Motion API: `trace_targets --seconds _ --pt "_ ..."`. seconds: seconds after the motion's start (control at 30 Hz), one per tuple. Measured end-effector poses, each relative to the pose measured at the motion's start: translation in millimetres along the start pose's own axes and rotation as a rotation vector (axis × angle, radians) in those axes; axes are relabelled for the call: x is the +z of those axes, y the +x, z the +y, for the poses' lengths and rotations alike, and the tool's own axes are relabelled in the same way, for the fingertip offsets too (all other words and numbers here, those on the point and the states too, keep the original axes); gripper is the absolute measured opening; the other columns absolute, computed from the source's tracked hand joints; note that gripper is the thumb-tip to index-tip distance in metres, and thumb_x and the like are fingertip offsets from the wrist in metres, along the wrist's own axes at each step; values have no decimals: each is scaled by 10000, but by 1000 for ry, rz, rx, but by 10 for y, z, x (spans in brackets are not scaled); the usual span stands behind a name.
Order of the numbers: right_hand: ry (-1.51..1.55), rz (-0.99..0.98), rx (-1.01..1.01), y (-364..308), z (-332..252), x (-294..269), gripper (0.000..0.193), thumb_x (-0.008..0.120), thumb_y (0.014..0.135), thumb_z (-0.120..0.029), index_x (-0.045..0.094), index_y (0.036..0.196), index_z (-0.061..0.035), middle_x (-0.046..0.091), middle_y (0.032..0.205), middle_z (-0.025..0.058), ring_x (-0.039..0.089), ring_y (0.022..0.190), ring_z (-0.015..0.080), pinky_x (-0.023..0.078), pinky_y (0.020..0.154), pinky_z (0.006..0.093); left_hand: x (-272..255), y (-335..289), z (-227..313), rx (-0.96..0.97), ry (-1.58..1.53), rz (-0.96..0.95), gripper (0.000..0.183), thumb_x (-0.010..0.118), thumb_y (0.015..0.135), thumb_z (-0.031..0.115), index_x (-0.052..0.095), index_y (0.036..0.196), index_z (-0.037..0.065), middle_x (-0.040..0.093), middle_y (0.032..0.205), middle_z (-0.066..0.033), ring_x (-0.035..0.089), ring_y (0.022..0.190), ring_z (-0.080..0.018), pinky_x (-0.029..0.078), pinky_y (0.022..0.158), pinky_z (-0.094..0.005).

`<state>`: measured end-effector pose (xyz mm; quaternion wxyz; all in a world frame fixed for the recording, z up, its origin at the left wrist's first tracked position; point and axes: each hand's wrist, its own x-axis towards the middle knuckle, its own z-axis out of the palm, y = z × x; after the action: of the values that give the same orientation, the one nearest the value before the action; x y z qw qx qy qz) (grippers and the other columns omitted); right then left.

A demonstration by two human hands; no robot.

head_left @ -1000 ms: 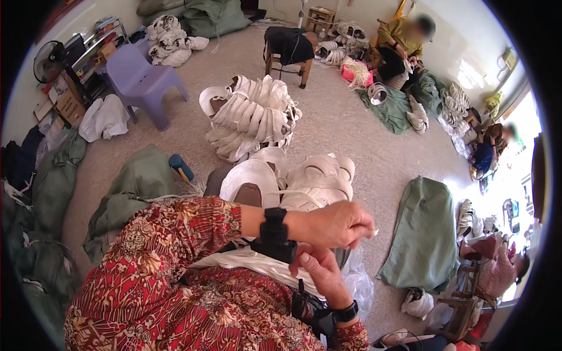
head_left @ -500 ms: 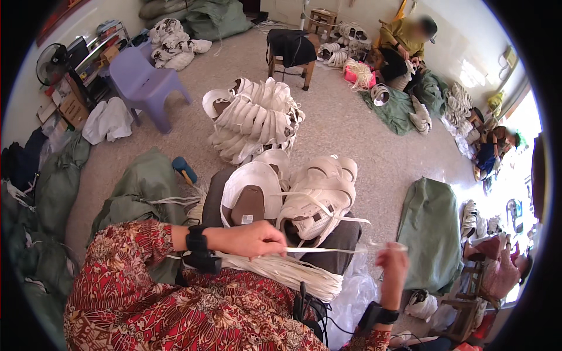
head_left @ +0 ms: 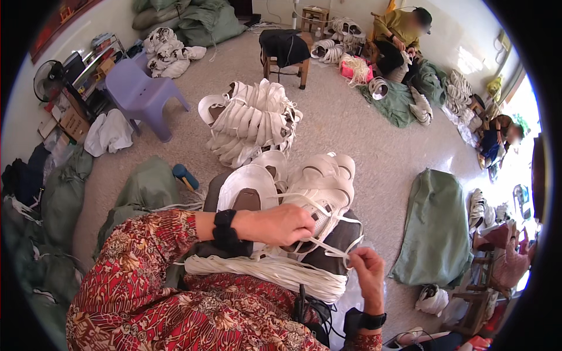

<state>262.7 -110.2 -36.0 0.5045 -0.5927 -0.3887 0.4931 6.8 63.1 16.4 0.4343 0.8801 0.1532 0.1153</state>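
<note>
A white shoelace (head_left: 329, 249) runs between my two hands, just over the near end of a cream shoe upper (head_left: 328, 184). My left hand (head_left: 284, 224) is closed on it, with the knuckles up and the fingertips mostly hidden. To the right and a little nearer, my right hand (head_left: 367, 266) pinches the lace between thumb and fingers. Other lace strands loop across the upper. Left of it sits a second cream upper (head_left: 249, 186) with a brown inside, partly covered by my left arm. A thick bundle of white laces (head_left: 266, 277) lies across my lap.
Beyond the uppers, a large stack of cream shoe uppers (head_left: 257, 120) stands on the floor. Green sacks (head_left: 430, 228) lie to the right and left. A purple chair (head_left: 143, 93) and a wooden stool (head_left: 287, 55) are farther off. Another person (head_left: 404, 35) works at the back right.
My left hand has moved right and farther out, over the shoe upper. My right hand has come left. The gap between the hands is shorter, and the lace bends where it was stretched straight.
</note>
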Motion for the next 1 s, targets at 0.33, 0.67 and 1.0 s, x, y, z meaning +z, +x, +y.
trace_targets --seconds 0.33,0.67,1.0 --pt "-874 222 -462 298 -123 383 86 633 889 -32 637 973 -15 613 708 89 615 639 245 490 586 338 15 267 60 77 237 69 132 601 890 101 638 896 -26 618 857 -190 622 842 -376 486 747 -450" --pt "-313 36 -120 395 -215 632 136 620 937 -29 658 1059 20 673 787 40 631 651 84 502 591 230 21 247 -27 49 198 201 134 600 853 99 618 822 -30 621 809 -221 631 804 -415 494 718 -485" --pt "-63 109 -94 576 -28 633 133 615 958 -40 665 1045 47 689 823 62 650 675 97 536 625 243 16 486 -211 176 349 259 154 643 871 144 604 869 -5 594 826 -158 614 791 -370 482 696 -459"
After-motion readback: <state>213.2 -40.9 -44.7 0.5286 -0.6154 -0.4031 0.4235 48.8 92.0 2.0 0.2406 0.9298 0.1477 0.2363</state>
